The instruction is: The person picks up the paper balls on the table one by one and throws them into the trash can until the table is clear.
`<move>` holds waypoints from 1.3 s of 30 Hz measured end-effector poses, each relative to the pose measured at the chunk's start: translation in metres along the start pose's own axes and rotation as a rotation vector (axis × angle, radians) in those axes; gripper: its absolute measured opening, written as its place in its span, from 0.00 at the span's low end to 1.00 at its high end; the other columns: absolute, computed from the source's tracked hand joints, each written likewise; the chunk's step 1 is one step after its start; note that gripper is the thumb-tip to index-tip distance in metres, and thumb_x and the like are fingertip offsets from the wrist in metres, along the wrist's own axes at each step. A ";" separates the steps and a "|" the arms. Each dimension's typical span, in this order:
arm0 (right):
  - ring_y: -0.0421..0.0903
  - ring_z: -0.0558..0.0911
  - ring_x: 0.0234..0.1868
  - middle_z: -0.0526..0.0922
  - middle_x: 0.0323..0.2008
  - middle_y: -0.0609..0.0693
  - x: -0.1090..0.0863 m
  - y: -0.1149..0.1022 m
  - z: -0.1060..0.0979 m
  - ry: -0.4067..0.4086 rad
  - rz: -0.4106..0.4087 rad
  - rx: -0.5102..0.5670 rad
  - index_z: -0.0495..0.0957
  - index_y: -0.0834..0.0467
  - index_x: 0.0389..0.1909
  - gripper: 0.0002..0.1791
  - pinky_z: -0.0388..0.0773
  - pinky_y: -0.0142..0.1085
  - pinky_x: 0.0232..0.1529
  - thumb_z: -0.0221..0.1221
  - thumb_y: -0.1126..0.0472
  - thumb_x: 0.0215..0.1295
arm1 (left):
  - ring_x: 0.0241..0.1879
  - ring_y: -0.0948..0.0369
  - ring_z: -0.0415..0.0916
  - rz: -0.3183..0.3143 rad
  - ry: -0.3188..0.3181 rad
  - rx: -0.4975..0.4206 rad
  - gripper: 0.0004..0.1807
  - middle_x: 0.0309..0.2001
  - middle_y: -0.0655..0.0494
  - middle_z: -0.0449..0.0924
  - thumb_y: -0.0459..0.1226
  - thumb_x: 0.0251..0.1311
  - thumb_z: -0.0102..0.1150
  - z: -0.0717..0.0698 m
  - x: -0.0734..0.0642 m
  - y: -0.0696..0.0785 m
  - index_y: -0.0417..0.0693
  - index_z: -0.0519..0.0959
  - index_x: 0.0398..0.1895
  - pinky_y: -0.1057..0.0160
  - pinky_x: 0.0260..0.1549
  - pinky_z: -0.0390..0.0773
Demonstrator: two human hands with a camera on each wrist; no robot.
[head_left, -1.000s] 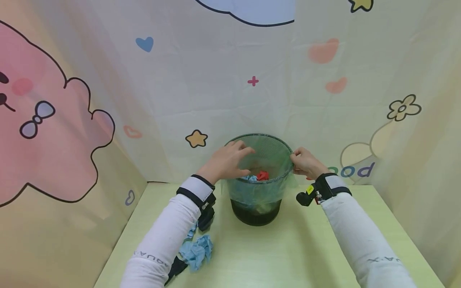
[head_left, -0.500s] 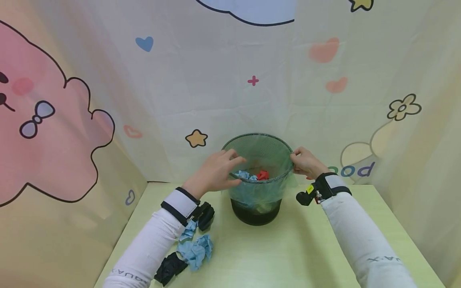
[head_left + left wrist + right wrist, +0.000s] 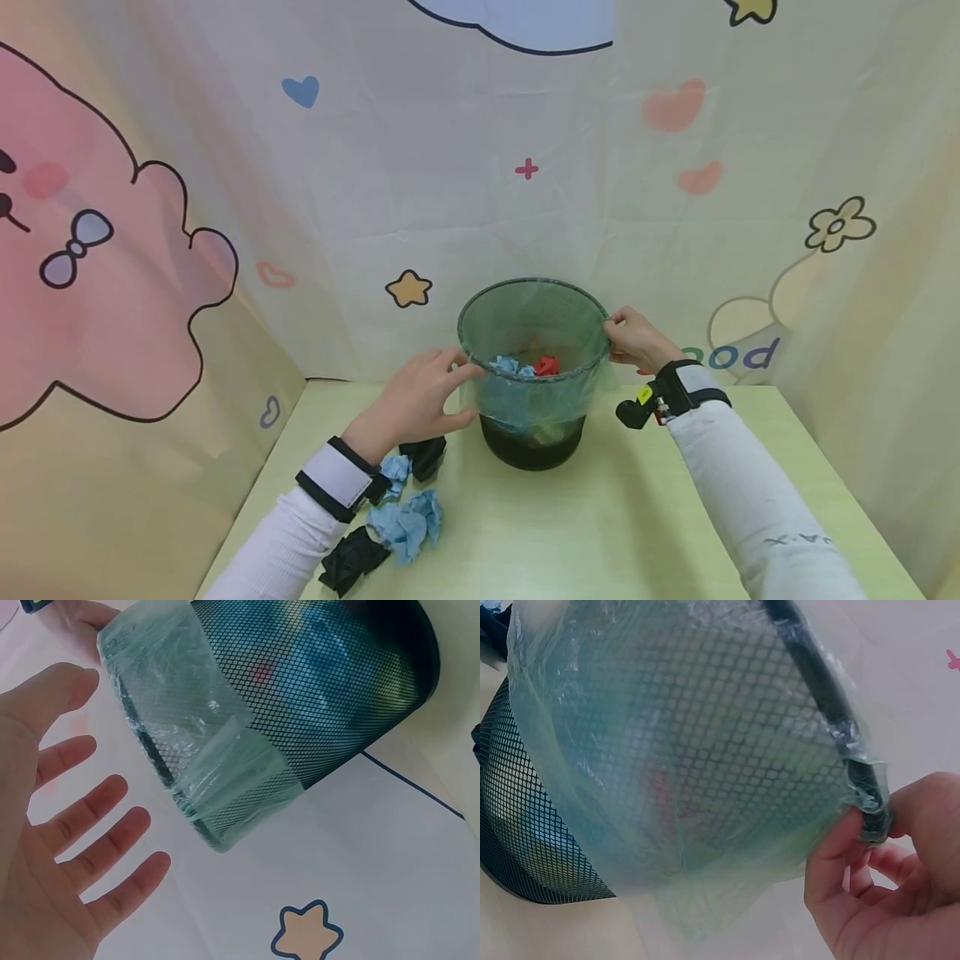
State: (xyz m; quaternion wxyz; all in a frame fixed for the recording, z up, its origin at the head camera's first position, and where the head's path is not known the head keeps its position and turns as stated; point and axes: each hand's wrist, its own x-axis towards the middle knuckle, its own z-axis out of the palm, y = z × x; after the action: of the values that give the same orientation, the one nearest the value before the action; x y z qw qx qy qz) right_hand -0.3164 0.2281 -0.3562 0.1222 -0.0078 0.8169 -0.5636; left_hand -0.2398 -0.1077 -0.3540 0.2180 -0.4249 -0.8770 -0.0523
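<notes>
A black mesh wastebasket (image 3: 534, 454) stands upright on the table, with a thin green bin liner (image 3: 536, 408) folded down over its rim. Inside it lie a crumpled red paper (image 3: 547, 365) and crumpled blue paper (image 3: 506, 363). My right hand (image 3: 639, 340) pinches the lined rim on the right side; the right wrist view shows thumb and finger on either side of it. At the left of the basket my left hand (image 3: 420, 396) holds nothing, its fingers spread and relaxed close to the rim. In the left wrist view its fingertips (image 3: 154, 866) are apart from the liner.
On the table left of the basket lie crumpled blue papers (image 3: 408, 525) and crumpled black pieces (image 3: 354, 560), near my left forearm. A patterned curtain (image 3: 360, 192) hangs right behind the basket. The pale table (image 3: 570, 542) extends toward the front.
My left hand has moved from over the basket's opening leftward and down, to outside the rim. My right hand stays at the rim, and the basket has not visibly moved.
</notes>
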 end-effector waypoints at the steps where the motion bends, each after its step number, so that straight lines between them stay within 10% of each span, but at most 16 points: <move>1: 0.43 0.62 0.25 0.56 0.29 0.52 0.000 0.001 0.000 0.002 0.001 0.000 0.52 0.60 0.38 0.04 0.68 0.32 0.33 0.36 0.64 0.70 | 0.34 0.60 0.69 -0.004 -0.004 0.007 0.22 0.41 0.56 0.72 0.50 0.50 0.62 0.000 -0.003 0.001 0.54 0.76 0.49 0.64 0.28 0.71; 39: 0.42 0.62 0.24 0.56 0.27 0.52 0.001 0.001 0.000 -0.003 -0.008 0.007 0.52 0.60 0.39 0.04 0.69 0.32 0.33 0.36 0.63 0.70 | 0.48 0.50 0.69 -0.452 -0.236 -0.134 0.35 0.53 0.51 0.69 0.51 0.43 0.68 0.121 -0.136 0.026 0.56 0.71 0.57 0.50 0.35 0.76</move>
State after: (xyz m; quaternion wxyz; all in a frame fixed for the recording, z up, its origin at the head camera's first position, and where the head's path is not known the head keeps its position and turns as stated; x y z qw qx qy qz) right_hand -0.3178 0.2287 -0.3576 0.1209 -0.0115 0.8147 -0.5670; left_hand -0.1865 -0.1557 -0.5234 0.0686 -0.2348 -0.9636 -0.1077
